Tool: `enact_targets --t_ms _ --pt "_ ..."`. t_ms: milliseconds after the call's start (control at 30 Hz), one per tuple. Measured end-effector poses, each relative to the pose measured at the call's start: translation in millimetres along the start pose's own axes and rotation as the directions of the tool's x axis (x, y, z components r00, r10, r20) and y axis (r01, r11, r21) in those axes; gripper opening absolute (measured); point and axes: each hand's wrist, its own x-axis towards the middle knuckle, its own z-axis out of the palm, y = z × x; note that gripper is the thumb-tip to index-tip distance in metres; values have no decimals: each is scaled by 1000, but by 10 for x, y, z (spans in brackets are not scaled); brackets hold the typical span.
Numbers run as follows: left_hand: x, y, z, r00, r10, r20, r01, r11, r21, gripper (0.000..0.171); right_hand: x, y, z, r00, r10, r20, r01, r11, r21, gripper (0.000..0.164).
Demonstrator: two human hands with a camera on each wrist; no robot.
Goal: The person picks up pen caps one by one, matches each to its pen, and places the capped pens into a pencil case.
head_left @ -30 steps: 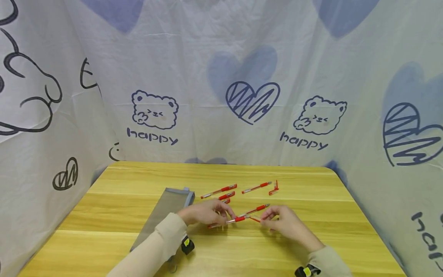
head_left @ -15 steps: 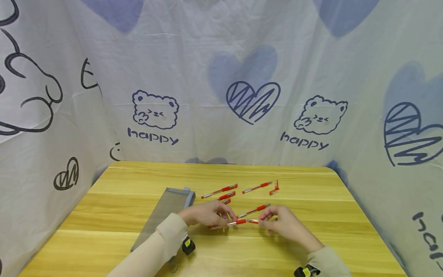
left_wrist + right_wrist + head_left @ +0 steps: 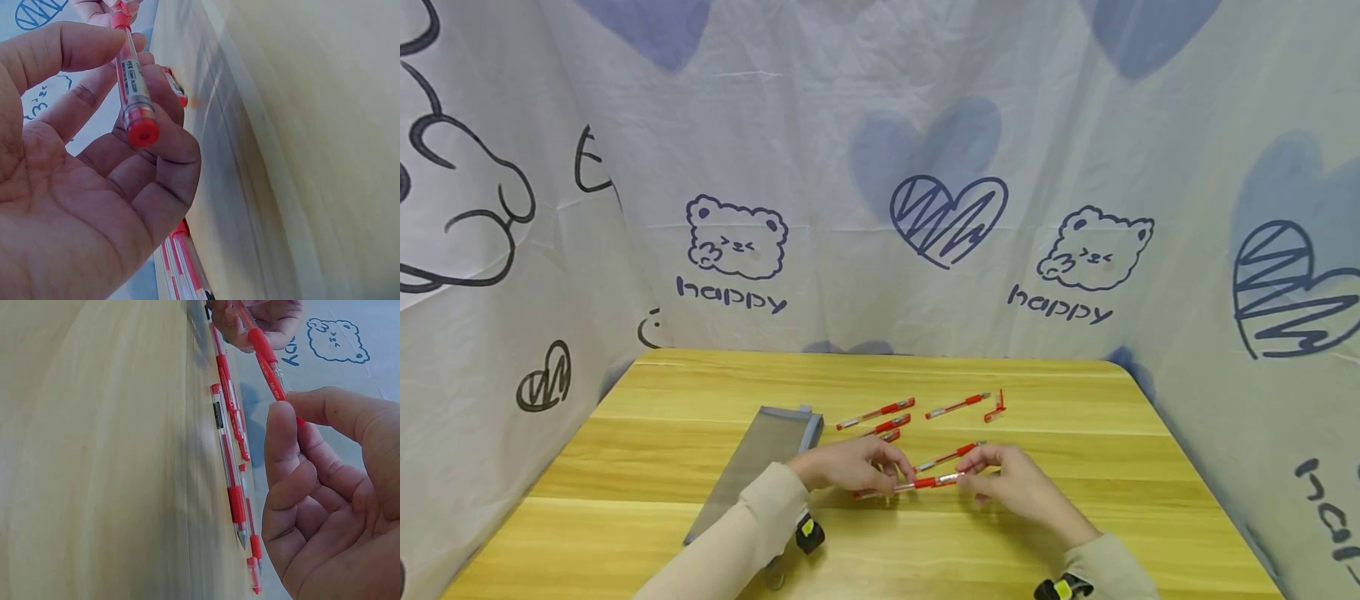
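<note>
My left hand (image 3: pixel 853 464) pinches a red gel pen (image 3: pixel 132 84) between thumb and fingers, its red end plug toward the palm. Its red grip and metal tip point at my right hand (image 3: pixel 1015 483). There, thumb and fingertips pinch the pen's clear cap by its closed end; the red clip (image 3: pixel 270 376) lies alongside the tip. The tip reaches into the cap, but I cannot tell how far it is seated. Just behind both hands an uncapped red pen (image 3: pixel 951 456) lies on the table.
Behind lie another uncapped pen (image 3: pixel 958 406) and a loose cap (image 3: pixel 995 410). Several capped pens, one the rearmost pen (image 3: pixel 876 413), lie beyond my left hand. A grey mesh pouch (image 3: pixel 748 471) rests left on the wooden table (image 3: pixel 1150 500), under the left forearm.
The right hand has moved slightly left with the cap, which has turned from slanted to in line with the pen and now covers its tip. The left hand keeps its hold.
</note>
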Motion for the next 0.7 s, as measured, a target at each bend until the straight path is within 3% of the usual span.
enact_targets --t_ms 367,700 --pt "4 -6 24 999 35 15 -35 999 -38 23 16 -6 27 1000 5 -12 -4 997 83 33" --pt "20 7 81 997 73 -31 -75 994 -75 22 66 -5 75 994 22 -107 5 970 244 39"
